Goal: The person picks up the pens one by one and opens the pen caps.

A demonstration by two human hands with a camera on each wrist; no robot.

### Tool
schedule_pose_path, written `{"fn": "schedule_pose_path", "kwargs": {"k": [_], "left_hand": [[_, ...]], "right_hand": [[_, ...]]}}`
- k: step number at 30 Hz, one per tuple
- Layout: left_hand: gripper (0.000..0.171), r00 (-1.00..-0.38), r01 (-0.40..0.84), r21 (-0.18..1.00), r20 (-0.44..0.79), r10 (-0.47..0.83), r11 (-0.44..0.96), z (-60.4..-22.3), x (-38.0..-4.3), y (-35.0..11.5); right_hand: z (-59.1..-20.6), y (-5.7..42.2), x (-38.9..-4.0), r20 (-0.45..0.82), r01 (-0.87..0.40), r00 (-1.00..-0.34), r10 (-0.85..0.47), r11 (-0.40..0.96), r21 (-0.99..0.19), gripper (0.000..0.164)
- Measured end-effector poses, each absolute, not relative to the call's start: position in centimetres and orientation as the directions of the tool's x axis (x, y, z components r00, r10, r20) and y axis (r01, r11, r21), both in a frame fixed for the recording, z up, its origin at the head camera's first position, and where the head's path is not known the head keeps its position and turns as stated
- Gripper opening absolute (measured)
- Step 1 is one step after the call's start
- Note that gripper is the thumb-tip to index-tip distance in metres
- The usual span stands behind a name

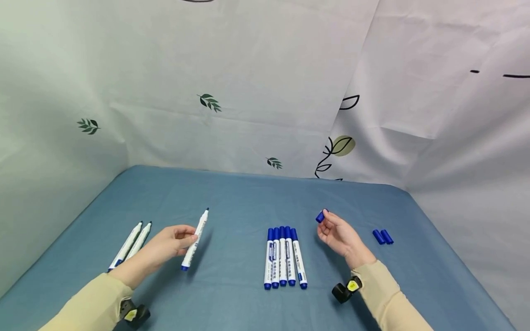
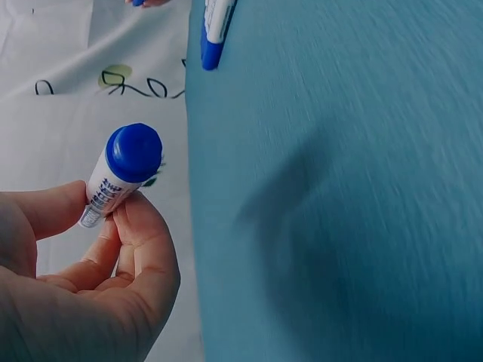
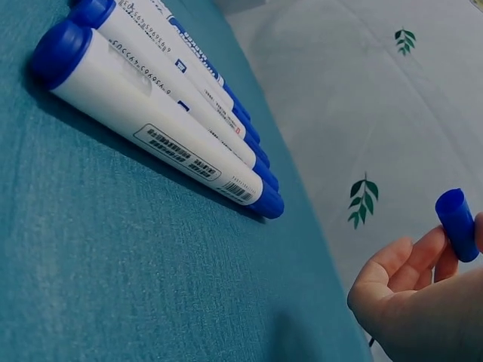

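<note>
My left hand (image 1: 175, 241) pinches an uncapped white marker (image 1: 195, 240) between thumb and fingers, its dark tip pointing up and its blue end down. The left wrist view shows that blue end of the marker (image 2: 134, 153) facing the camera. On the other side, my right hand (image 1: 337, 233) pinches a blue marker cap (image 1: 320, 216) at its fingertips, raised over the cloth. The same cap (image 3: 456, 226) appears at the right edge of the right wrist view. Between the hands lies a row of several capped blue-and-white markers (image 1: 283, 257), side by side.
Two uncapped markers (image 1: 125, 246) lie at the left, partly behind my left forearm. Two loose blue caps (image 1: 383, 236) lie together right of my right hand. Blue cloth (image 1: 240, 197) covers the table, and a pale leaf-patterned curtain (image 1: 248, 69) hangs around its back and sides.
</note>
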State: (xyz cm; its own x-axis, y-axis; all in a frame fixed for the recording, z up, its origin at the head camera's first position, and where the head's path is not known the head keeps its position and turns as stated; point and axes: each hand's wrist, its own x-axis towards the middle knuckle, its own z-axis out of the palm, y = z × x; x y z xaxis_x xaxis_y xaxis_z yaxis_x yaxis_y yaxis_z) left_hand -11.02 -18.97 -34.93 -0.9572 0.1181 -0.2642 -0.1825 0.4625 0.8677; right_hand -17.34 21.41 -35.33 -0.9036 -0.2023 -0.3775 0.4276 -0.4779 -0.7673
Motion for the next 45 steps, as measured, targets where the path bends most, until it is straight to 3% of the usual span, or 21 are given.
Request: {"fn": "schedule_pose_path", "kwargs": {"k": [11, 19, 25, 33, 45], "left_hand": [[0.049, -0.952, -0.217, 0.841, -0.294, 0.081, 0.495, -35.1, -11.3, -22.1], [0.052, -0.954, -0.218, 0.808, -0.294, 0.054, 0.547, -35.4, -11.3, -24.4], [0.046, -0.949, -0.253, 0.775, -0.315, 0.008, 0.579, -35.6, -11.5, -26.1], [0.035, -0.961, -0.242, 0.694, -0.269, -0.068, 0.678, -36.0, -11.5, -27.6], [0.028, -0.965, -0.234, 0.656, -0.245, -0.091, 0.718, -36.6, -11.4, -28.3]], "right_hand": [[-35.5, 21.6, -17.4, -0.335, 0.435, -0.896, -0.29, -0.433, -0.789, 0.023], [-35.6, 21.7, -17.4, -0.336, 0.443, -0.891, -0.305, -0.432, -0.785, 0.012], [-35.8, 21.6, -17.4, -0.348, 0.451, -0.888, -0.299, -0.434, -0.78, 0.013], [-35.5, 21.6, -17.4, -0.337, 0.446, -0.889, -0.309, -0.425, -0.788, 0.025], [-35.8, 21.5, -17.5, -0.352, 0.454, -0.887, -0.298, -0.436, -0.777, 0.014]]}}
